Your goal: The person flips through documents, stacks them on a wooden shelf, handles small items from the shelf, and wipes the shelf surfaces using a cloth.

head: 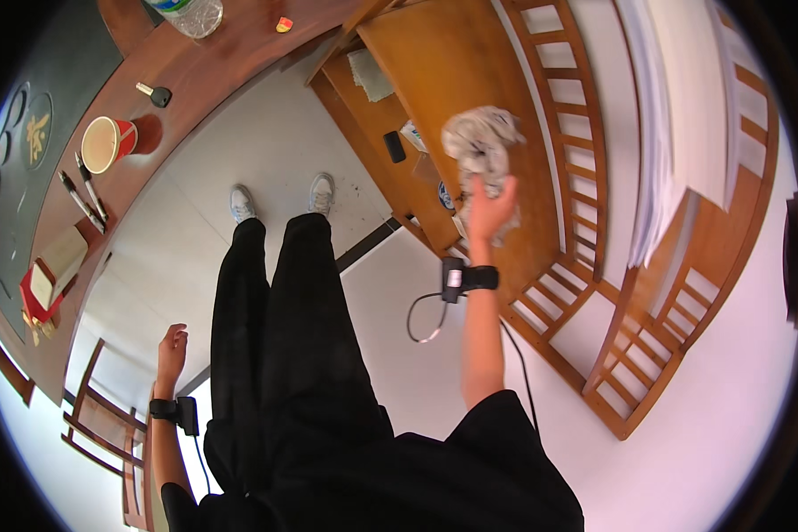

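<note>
My right hand (491,211) grips a crumpled, pale patterned cloth (484,133), slightly blurred. It is over a broad wooden shelf board (439,60) of a slatted wooden rack; whether the cloth presses on the board cannot be told. My left hand (173,349) hangs at my side with loosely bent fingers and holds nothing. Both wrists carry a black strap with a small cabled device. On the lower shelf lie a black rectangular object (394,147), a folded light cloth (370,76) and a round blue-and-white item (446,195), partly behind the upper board.
A thick stack of paper (688,100) rests on the rack's upper level at right. The dark wooden table (199,86) at left bears a paper cup (106,143), a key (154,94), two pens (83,199) and a plastic bottle (196,16). A wooden chair (100,425) stands lower left.
</note>
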Action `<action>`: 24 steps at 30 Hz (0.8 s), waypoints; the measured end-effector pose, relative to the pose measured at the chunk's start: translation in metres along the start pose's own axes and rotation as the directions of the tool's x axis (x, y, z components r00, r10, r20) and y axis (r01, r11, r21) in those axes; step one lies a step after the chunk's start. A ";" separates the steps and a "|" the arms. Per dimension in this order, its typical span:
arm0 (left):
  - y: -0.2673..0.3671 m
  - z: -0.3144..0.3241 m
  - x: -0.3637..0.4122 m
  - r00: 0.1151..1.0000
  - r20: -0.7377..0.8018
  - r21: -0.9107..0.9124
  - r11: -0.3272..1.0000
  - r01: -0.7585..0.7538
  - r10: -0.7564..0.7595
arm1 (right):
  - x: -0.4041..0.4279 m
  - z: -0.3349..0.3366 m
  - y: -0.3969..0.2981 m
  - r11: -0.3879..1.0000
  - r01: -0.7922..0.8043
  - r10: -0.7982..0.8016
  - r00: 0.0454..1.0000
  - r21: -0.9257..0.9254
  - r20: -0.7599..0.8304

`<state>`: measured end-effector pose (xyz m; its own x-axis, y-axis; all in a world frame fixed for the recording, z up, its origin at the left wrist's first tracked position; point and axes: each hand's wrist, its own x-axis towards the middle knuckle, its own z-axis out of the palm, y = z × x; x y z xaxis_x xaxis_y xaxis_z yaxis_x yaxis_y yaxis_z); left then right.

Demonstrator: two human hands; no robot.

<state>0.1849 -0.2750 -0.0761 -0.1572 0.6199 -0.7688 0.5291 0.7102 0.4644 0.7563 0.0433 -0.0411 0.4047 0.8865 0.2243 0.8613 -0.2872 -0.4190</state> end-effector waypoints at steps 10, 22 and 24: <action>0.047 -0.034 0.048 0.992 -0.018 -0.054 0.991 -0.125 0.124 | -0.084 -0.082 -0.074 0.844 -0.318 0.360 0.933 0.433 -0.016; 0.046 0.030 0.068 0.995 -0.006 -0.031 0.994 -0.102 0.102 | -0.002 -0.112 0.212 0.591 -0.805 0.738 0.509 0.060 -0.444; 0.067 0.044 0.056 0.994 0.052 -0.047 0.995 -0.092 0.095 | 0.007 -0.102 0.203 0.564 -0.823 0.779 0.501 0.072 -0.377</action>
<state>0.2483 -0.2076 -0.1079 -0.0625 0.6661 -0.7432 0.5018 0.6647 0.5535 0.9652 -0.0457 -0.0350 0.9895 0.0837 0.1174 0.1306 -0.8653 -0.4839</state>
